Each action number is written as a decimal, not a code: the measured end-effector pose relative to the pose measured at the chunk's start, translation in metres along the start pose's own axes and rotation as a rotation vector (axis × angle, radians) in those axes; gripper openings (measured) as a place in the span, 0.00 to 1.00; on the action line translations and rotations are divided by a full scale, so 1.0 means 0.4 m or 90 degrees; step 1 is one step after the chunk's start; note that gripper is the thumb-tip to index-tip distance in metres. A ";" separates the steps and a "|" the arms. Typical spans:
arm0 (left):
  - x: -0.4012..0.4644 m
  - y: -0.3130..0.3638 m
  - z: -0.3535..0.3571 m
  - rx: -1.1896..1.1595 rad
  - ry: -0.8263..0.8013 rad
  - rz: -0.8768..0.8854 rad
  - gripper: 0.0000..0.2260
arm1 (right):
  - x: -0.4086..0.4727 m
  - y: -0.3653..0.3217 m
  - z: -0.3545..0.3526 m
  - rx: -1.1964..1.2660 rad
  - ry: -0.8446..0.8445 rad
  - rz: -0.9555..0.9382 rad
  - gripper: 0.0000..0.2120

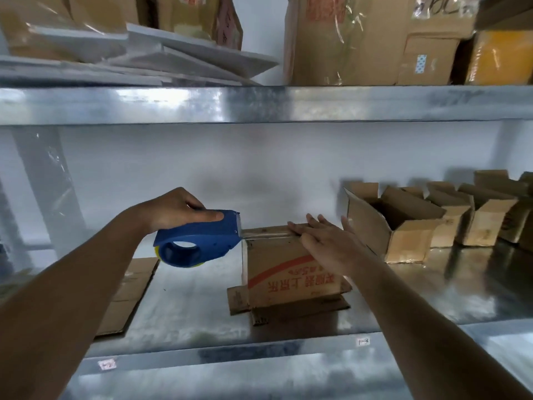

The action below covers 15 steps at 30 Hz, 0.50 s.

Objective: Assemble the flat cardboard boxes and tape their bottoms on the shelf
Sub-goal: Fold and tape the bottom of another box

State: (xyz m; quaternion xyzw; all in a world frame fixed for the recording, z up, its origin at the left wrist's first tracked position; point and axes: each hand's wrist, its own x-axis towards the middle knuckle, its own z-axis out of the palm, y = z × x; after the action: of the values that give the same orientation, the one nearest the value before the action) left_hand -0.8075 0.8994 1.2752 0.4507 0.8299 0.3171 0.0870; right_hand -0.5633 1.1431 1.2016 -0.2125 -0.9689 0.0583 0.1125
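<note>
Both bare arms reach forward over the shiny metal shelf [288,330]. The left hand [173,207] comes in from the lower left, with the arm slanting up and to the right. Its fingers [212,216] are curled around the top of a blue plastic tape dispenser [199,241], and the thumb lies flat along its side. The dispenser is held up in the air, just left of the box's top edge. A strip of clear tape [265,234] runs from the front of the dispenser across the top of the box.

The right hand [323,238] comes in from the lower right. Its fingers are straight and spread a little, and they press flat on the top of the small brown cardboard box with red print [285,272]. The hand holds nothing.

This box stands in the middle of the shelf, upside down, because the print on it is upside down. Its loose flaps lie flat on the shelf under it.

A flat brown piece of cardboard [129,293] lies on the shelf to the left, partly hidden by the left arm. A row of open brown cardboard boxes [432,220] stands on the right, near the white wall. The first open box is just beside the right hand's fingertips.
</note>
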 end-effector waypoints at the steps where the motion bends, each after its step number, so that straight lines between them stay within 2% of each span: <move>1: -0.002 -0.012 0.004 -0.020 0.003 0.001 0.17 | 0.000 -0.004 0.001 0.008 -0.003 0.009 0.25; 6: 0.005 -0.060 0.038 -0.074 0.003 0.008 0.18 | 0.007 -0.070 -0.032 0.012 -0.024 0.090 0.25; 9: 0.011 -0.076 0.049 -0.083 -0.005 0.011 0.21 | 0.035 -0.155 -0.052 0.004 0.031 0.153 0.25; 12: 0.011 -0.085 0.059 -0.094 0.002 0.020 0.21 | 0.067 -0.233 -0.046 -0.044 0.031 0.205 0.20; 15: 0.004 -0.099 0.071 -0.119 0.008 0.035 0.22 | 0.074 -0.277 -0.025 -0.063 0.056 0.246 0.24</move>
State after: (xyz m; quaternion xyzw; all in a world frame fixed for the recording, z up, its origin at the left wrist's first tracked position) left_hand -0.8235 0.8979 1.2292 0.4616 0.7845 0.3980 0.1144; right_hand -0.6312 1.0562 1.2349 -0.4023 -0.9058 0.0217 0.1307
